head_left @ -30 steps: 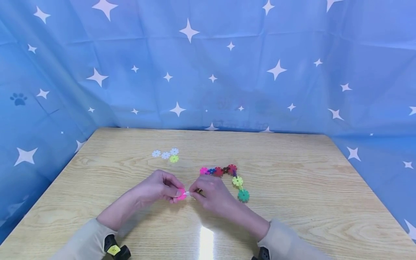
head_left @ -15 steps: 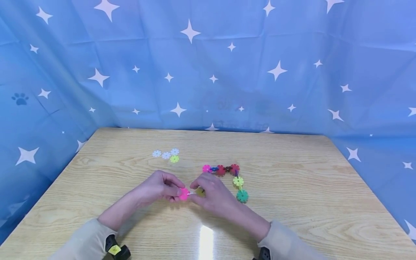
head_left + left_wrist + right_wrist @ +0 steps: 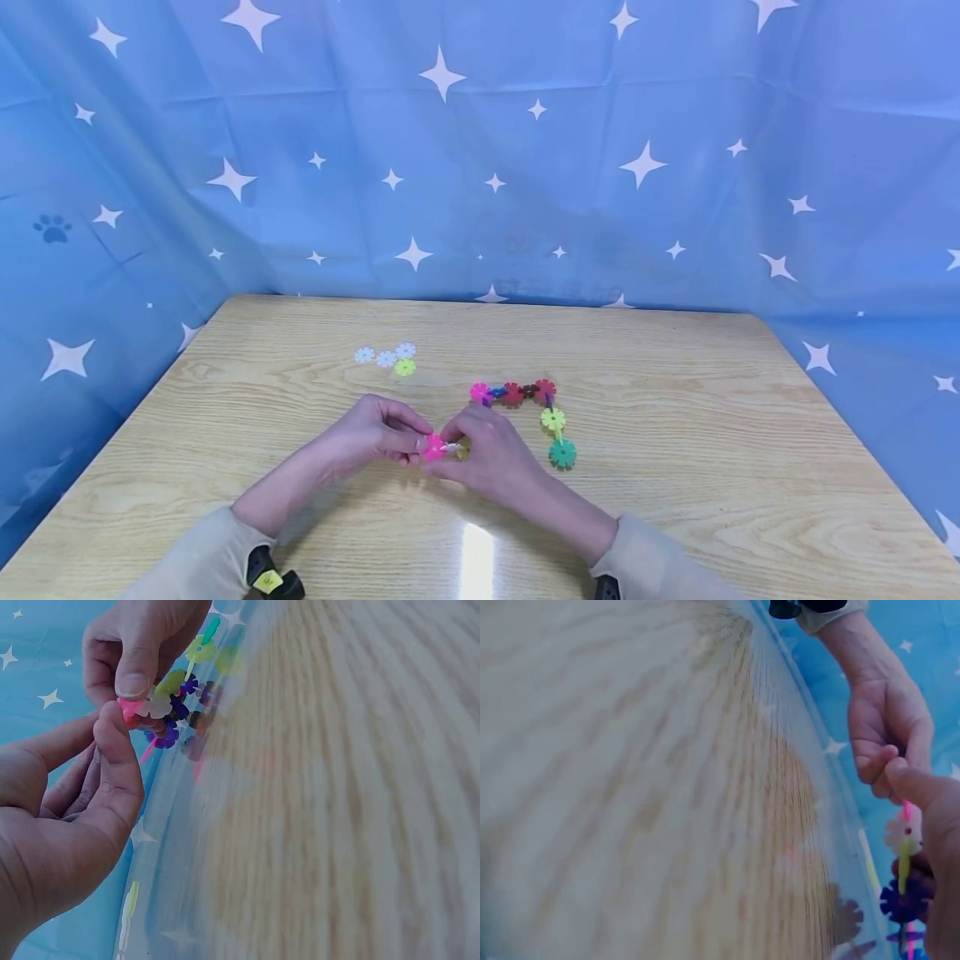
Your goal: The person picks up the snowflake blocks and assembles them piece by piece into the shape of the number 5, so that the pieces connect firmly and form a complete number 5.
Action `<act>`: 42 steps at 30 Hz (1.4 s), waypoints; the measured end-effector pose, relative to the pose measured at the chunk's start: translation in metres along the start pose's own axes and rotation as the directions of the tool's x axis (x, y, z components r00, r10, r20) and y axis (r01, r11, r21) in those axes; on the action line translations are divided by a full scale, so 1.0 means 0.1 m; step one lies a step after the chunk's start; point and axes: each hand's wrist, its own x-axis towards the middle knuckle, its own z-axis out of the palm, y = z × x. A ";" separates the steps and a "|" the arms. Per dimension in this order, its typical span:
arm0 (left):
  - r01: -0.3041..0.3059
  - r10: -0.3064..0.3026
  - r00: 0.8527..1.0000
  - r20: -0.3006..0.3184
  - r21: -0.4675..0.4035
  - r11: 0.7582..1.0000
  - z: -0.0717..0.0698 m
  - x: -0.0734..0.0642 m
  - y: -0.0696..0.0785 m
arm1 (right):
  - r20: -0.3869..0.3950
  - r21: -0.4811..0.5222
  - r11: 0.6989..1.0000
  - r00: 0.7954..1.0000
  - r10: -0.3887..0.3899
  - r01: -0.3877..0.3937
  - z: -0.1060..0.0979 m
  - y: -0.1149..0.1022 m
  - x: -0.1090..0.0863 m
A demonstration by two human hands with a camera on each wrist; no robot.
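Observation:
My left hand [image 3: 375, 433] pinches a pink interlocking snowflake disc [image 3: 435, 448] between thumb and fingertips. A white disc [image 3: 155, 705] is slotted edgewise into it, followed by an olive-yellow disc [image 3: 171, 681] and a purple disc [image 3: 904, 898]. Facing it from the right, my right hand [image 3: 491, 446] grips the joined discs, its thumb against the pink one and its other fingers partly hidden behind. Beyond the right hand the linked chain curves round on the table, from another pink disc [image 3: 480, 392] through red ones to a yellow disc [image 3: 553, 419] and a green disc [image 3: 562, 454].
Several loose discs lie farther back to the left: white discs [image 3: 386, 358] and a yellow-green disc [image 3: 405, 367]. The wooden table [image 3: 675, 433] ends at a blue star-printed curtain [image 3: 570, 183] at the back and sides.
The pink disc in my left hand has shifted slightly right. My right thumb has moved from the white disc towards the pink one, uncovering more of the white and olive-yellow discs.

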 end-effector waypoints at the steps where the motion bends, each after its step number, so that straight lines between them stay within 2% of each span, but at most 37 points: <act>1: 0.001 0.000 1.000 -0.006 0.006 1.000 -0.01 0.00 0.00 | 0.016 0.005 0.999 0.999 0.035 -0.035 0.00 0.00 0.00; 3: 0.005 -0.005 1.000 -0.016 -0.006 1.000 -0.05 0.02 0.01 | 0.043 0.009 0.997 0.996 0.082 -0.083 -0.02 -0.01 -0.01; 5: 0.004 -0.004 1.000 -0.026 -0.021 1.000 -0.11 0.04 0.02 | 0.063 0.002 0.996 0.994 0.092 -0.093 -0.04 -0.01 -0.01; 8: -0.006 0.004 0.998 -0.060 -0.041 0.999 -0.26 0.08 0.04 | 0.079 -0.015 0.999 0.996 0.044 -0.042 -0.08 0.02 -0.01; 11: -0.023 0.025 0.989 -0.144 0.020 1.000 -0.47 0.14 0.06 | 0.095 -0.025 1.000 0.995 -0.013 0.016 -0.10 0.04 -0.01; 14: -0.028 0.051 0.966 -0.253 0.094 0.995 -0.69 0.24 0.08 | 0.111 -0.027 0.998 0.992 -0.056 0.060 -0.11 0.06 0.00; 18: -0.015 0.081 0.916 -0.393 0.168 0.986 -0.98 0.34 0.09 | 0.130 -0.021 0.995 0.987 -0.095 0.099 -0.11 0.05 0.02; 20: 0.005 0.088 0.895 -0.438 0.207 0.978 -1.10 0.38 0.08 | 0.151 -0.015 0.994 0.983 -0.106 0.109 -0.11 0.03 0.05; 22: 0.038 0.078 0.882 -0.465 0.236 0.971 -1.18 0.41 0.06 | 0.181 -0.012 0.995 0.979 -0.098 0.102 -0.10 0.00 0.07; 24: 0.083 0.069 0.883 -0.464 0.299 0.951 -1.22 0.45 0.06 | 0.208 -0.022 0.996 0.975 -0.081 0.088 -0.11 -0.01 0.08; 27: 0.127 0.082 0.896 -0.437 0.429 0.894 -1.22 0.52 0.10 | 0.213 -0.038 0.996 0.975 -0.071 0.081 -0.10 -0.02 0.09; 31: 0.134 0.130 0.907 -0.400 0.569 0.811 -1.20 0.59 0.18 | 0.181 -0.038 0.993 0.978 -0.100 0.108 -0.09 -0.01 0.10; 33: 0.137 0.143 0.908 -0.394 0.602 0.787 -1.20 0.61 0.19 | 0.168 -0.034 0.993 0.980 -0.109 0.116 -0.09 0.00 0.10; 36: 0.156 0.135 0.909 -0.394 0.623 0.766 -1.18 0.60 0.19 | 0.156 -0.030 0.992 0.981 -0.117 0.123 -0.08 0.00 0.10; 40: 0.164 0.115 0.916 -0.385 0.620 0.768 -1.14 0.56 0.18 | 0.150 -0.017 0.993 0.982 -0.117 0.121 -0.09 0.01 0.09; 42: 0.158 0.114 0.918 -0.381 0.611 0.776 -1.11 0.55 0.17 | 0.149 -0.016 0.993 0.982 -0.112 0.116 -0.09 0.02 0.09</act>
